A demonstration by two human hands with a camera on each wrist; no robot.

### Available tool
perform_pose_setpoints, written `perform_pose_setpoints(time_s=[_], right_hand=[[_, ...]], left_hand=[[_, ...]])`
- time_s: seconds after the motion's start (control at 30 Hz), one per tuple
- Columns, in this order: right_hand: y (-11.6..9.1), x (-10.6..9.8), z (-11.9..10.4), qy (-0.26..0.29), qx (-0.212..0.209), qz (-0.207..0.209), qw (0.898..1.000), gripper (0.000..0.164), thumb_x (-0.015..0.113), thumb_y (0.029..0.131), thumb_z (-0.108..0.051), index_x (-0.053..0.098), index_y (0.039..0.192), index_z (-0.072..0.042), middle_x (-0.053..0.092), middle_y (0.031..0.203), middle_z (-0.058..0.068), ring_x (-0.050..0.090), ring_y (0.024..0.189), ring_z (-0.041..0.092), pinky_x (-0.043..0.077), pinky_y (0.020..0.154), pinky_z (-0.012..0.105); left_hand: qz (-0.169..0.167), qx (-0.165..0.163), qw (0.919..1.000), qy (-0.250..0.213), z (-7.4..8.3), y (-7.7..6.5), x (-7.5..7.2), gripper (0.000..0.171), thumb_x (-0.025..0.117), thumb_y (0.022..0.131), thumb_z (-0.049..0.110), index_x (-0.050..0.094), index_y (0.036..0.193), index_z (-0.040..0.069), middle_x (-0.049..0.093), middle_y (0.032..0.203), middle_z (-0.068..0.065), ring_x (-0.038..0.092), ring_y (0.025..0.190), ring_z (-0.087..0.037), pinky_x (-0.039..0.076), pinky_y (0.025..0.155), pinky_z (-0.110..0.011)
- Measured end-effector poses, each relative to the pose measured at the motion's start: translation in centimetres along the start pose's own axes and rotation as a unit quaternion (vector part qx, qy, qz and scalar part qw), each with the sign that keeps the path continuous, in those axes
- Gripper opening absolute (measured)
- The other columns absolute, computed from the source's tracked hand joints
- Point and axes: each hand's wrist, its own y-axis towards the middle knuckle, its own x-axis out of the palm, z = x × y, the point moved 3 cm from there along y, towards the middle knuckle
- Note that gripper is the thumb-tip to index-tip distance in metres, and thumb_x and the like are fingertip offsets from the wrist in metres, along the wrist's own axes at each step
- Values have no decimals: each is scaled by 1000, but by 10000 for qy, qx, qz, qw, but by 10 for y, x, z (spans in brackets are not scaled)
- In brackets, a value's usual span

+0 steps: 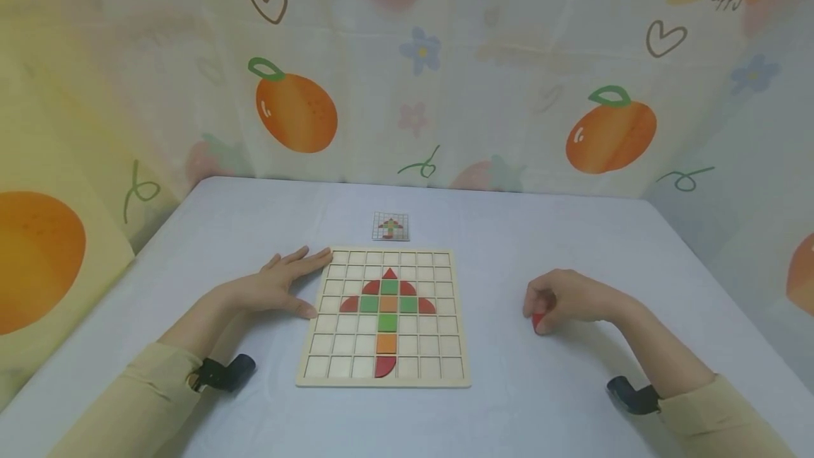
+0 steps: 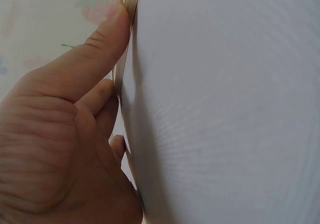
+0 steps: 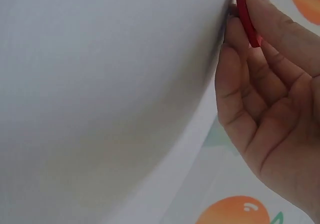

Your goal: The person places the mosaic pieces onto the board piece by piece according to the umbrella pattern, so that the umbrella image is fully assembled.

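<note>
A cream grid board (image 1: 466, 359) lies flat on the white table. Red, green and orange tiles form an arrow-like shape on it, with a red rounded tile (image 1: 384, 366) at the bottom of the column. My left hand (image 1: 273, 287) rests at the board's left side, fingers stretched out, fingertips and thumb touching its edge. In the left wrist view the thumb (image 2: 95, 51) lies against the board's side. Right of the board, my right hand (image 1: 572, 297) pinches a small red tile (image 3: 246, 16) between thumb and fingers, low over the table; its full shape is hidden.
Behind the board lies a small pattern card (image 1: 391, 227) showing a similar coloured figure on a grid. White cloth (image 1: 509, 232) covers the table. A printed curtain (image 1: 490, 76) with oranges and hearts hangs along the back and sides. Each wrist carries a black camera (image 1: 225, 373).
</note>
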Motion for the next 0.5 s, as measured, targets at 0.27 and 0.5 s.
perform_pose_setpoints(time_s=[0.27, 0.5], right_hand=[[6, 4, -13, 25, -341, 215, 9992, 13, 77, 82, -11, 72, 89, -22, 69, 78, -7, 59, 77, 12, 51, 69, 23], [13, 11, -33, 164, -662, 622, 9957, 10, 76, 84, -13, 72, 91, -20, 73, 84, -7, 62, 79, 10, 54, 70, 20]], left_hand=[[2, 2, 10000, 15, 0, 0, 0, 105, 79, 73, 53, 24, 158, 25, 20, 167, -7, 0, 155, -43, -7, 120, -70], [3, -19, 10000, -10, -1, 0, 0, 105, 79, 74, 53, 24, 158, 25, 20, 168, -7, 0, 155, -43, -7, 120, -69]])
